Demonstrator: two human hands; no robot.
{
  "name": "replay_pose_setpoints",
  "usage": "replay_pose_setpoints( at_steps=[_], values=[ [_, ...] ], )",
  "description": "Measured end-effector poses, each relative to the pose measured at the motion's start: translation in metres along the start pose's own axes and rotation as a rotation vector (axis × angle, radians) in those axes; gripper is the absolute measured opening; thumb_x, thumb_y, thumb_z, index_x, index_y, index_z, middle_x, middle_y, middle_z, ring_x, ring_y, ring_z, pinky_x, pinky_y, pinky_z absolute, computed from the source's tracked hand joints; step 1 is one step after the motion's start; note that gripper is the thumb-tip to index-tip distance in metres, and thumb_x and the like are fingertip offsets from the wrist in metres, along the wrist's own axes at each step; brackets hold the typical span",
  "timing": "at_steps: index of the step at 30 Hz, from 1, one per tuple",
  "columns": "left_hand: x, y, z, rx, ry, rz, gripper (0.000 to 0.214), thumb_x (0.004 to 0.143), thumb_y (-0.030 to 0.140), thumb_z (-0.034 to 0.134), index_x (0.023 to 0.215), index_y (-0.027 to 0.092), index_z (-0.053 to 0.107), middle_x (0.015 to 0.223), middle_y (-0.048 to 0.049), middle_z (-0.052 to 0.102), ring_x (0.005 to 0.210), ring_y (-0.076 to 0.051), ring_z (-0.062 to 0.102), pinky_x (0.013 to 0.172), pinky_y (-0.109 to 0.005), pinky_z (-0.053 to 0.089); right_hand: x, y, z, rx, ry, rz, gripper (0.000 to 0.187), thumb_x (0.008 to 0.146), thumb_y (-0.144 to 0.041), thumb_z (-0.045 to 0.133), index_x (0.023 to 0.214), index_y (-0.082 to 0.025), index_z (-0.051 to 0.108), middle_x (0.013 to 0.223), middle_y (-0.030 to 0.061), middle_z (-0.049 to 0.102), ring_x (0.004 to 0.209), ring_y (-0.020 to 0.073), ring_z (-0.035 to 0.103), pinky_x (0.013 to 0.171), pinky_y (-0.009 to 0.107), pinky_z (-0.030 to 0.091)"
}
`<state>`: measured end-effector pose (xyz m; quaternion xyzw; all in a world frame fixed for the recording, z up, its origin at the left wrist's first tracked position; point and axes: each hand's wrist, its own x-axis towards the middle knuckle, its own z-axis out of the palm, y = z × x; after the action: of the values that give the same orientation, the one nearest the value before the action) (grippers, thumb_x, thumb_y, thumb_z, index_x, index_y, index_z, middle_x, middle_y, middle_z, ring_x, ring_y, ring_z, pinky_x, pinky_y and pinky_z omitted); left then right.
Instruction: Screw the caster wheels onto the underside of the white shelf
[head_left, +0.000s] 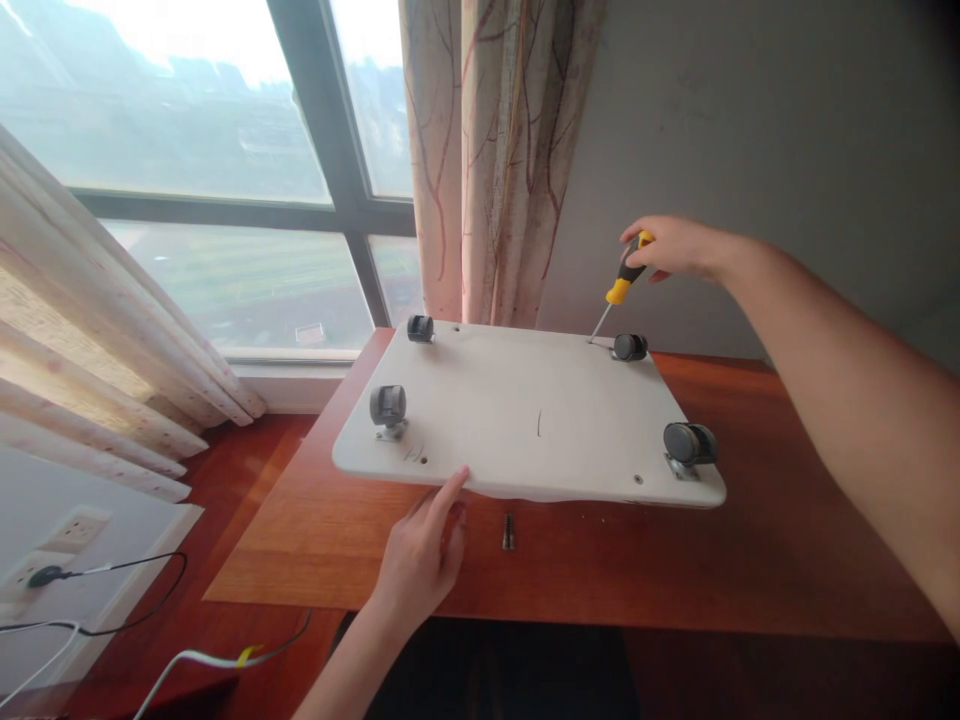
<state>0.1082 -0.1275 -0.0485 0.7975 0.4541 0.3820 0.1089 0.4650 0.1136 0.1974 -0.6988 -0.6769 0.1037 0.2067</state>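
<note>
A white board (510, 400) with rounded corners lies flat, black casters (388, 405) standing up near its corners. My right hand (671, 247) is closed around the yellow and black handle of a screwdriver (618, 290). The screwdriver leans, its tip at a hole or screw by the far edge, next to the far right caster (630, 347); which of the two cannot be made out. At the near edge is my left hand (429, 555), its index finger stretched out with the fingertip on the board. The other fingers are partly hidden. Screws (508, 532) lie just in front of the board.
The board rests on a reddish-brown wooden table (300, 560). Behind it hang patterned curtains (487, 170) beside a window (210, 120) and a grey wall (750, 130). At lower left, a plug sits in a wall socket (34, 578), with cables (195, 656) nearby.
</note>
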Motion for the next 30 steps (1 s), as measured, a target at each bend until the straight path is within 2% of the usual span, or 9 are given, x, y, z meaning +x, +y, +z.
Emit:
replay_pose_setpoints(
  at_steps=[5, 9, 13, 16, 20, 24, 25, 27, 30],
  values=[
    [0.001, 0.001, 0.0, 0.009, 0.007, 0.009, 0.064, 0.094, 0.008, 0.048, 0.155, 0.024, 0.031, 0.103, -0.0062, 0.071, 0.088, -0.017, 0.07, 0.076, -0.025, 0.057, 0.006, 0.001, -0.004, -0.115, 0.044, 0.002, 0.047, 0.081, -0.028, 0.073, 0.125, -0.022, 0.06, 0.112, 0.0112, 0.069, 0.076, 0.0213, 0.067, 0.07, 0.039, 0.057],
    [0.002, 0.001, -0.001, 0.011, 0.016, 0.012, 0.063, 0.094, 0.009, 0.048, 0.154, 0.023, 0.033, 0.103, -0.0061, 0.071, 0.088, -0.017, 0.07, 0.077, -0.025, 0.057, 0.003, -0.013, -0.006, -0.347, 0.072, -0.032, 0.052, 0.081, -0.04, 0.073, 0.128, -0.022, 0.06, 0.086, 0.0071, 0.072, 0.094, 0.0301, 0.068, 0.086, 0.045, 0.053],
    [0.002, 0.002, -0.001, 0.011, 0.023, 0.018, 0.063, 0.094, 0.009, 0.047, 0.154, 0.022, 0.033, 0.103, -0.0063, 0.071, 0.089, -0.017, 0.07, 0.077, -0.025, 0.058, -0.004, -0.025, -0.004, -0.489, 0.128, 0.02, 0.045, 0.083, -0.047, 0.067, 0.118, -0.019, 0.065, 0.07, 0.0048, 0.069, 0.102, 0.03, 0.065, 0.089, 0.044, 0.05],
    [0.002, 0.002, -0.001, 0.007, 0.025, 0.017, 0.063, 0.094, 0.009, 0.048, 0.154, 0.023, 0.034, 0.103, -0.0061, 0.072, 0.09, -0.017, 0.07, 0.077, -0.025, 0.058, -0.008, -0.025, 0.001, -0.552, 0.181, 0.085, 0.04, 0.086, -0.053, 0.061, 0.102, -0.017, 0.069, 0.079, 0.0112, 0.071, 0.102, 0.0321, 0.065, 0.086, 0.045, 0.048],
    [0.002, 0.001, 0.0, 0.002, 0.022, 0.012, 0.063, 0.093, 0.009, 0.048, 0.153, 0.023, 0.034, 0.103, -0.0059, 0.072, 0.089, -0.017, 0.07, 0.079, -0.025, 0.058, -0.008, -0.016, 0.004, -0.593, 0.26, 0.119, 0.05, 0.089, -0.059, 0.053, 0.09, -0.012, 0.069, 0.101, 0.0235, 0.069, 0.105, 0.0368, 0.063, 0.084, 0.049, 0.048],
    [0.002, 0.001, -0.001, -0.003, 0.017, 0.012, 0.063, 0.093, 0.009, 0.048, 0.153, 0.023, 0.034, 0.102, -0.0058, 0.071, 0.087, -0.017, 0.07, 0.078, -0.026, 0.057, -0.003, -0.004, -0.001, -0.397, 0.117, 0.116, 0.032, 0.089, -0.045, 0.061, 0.094, -0.015, 0.067, 0.084, 0.014, 0.069, 0.093, 0.029, 0.065, 0.08, 0.045, 0.053],
    [0.002, 0.001, -0.001, -0.004, 0.018, 0.013, 0.064, 0.093, 0.008, 0.048, 0.153, 0.023, 0.034, 0.102, -0.0058, 0.071, 0.087, -0.017, 0.07, 0.078, -0.026, 0.057, -0.002, -0.001, -0.002, -0.277, 0.065, 0.088, 0.025, 0.087, -0.037, 0.064, 0.1, -0.016, 0.066, 0.089, 0.0124, 0.069, 0.09, 0.0256, 0.064, 0.076, 0.041, 0.055],
    [0.002, 0.001, -0.001, -0.007, 0.02, 0.013, 0.064, 0.093, 0.008, 0.048, 0.154, 0.023, 0.034, 0.102, -0.006, 0.071, 0.087, -0.017, 0.07, 0.078, -0.026, 0.057, -0.001, 0.005, -0.004, -0.026, -0.01, 0.02, 0.03, 0.085, -0.023, 0.065, 0.114, -0.018, 0.062, 0.106, 0.0118, 0.067, 0.089, 0.0201, 0.063, 0.068, 0.033, 0.056],
    [0.001, 0.0, 0.0, -0.007, 0.016, 0.009, 0.064, 0.093, 0.008, 0.048, 0.154, 0.023, 0.033, 0.103, -0.0061, 0.071, 0.087, -0.017, 0.07, 0.077, -0.026, 0.057, -0.002, 0.01, -0.002, 0.124, -0.005, -0.022, 0.039, 0.085, -0.02, 0.065, 0.124, -0.02, 0.059, 0.115, 0.0109, 0.063, 0.083, 0.0156, 0.064, 0.065, 0.03, 0.056]
  ],
)
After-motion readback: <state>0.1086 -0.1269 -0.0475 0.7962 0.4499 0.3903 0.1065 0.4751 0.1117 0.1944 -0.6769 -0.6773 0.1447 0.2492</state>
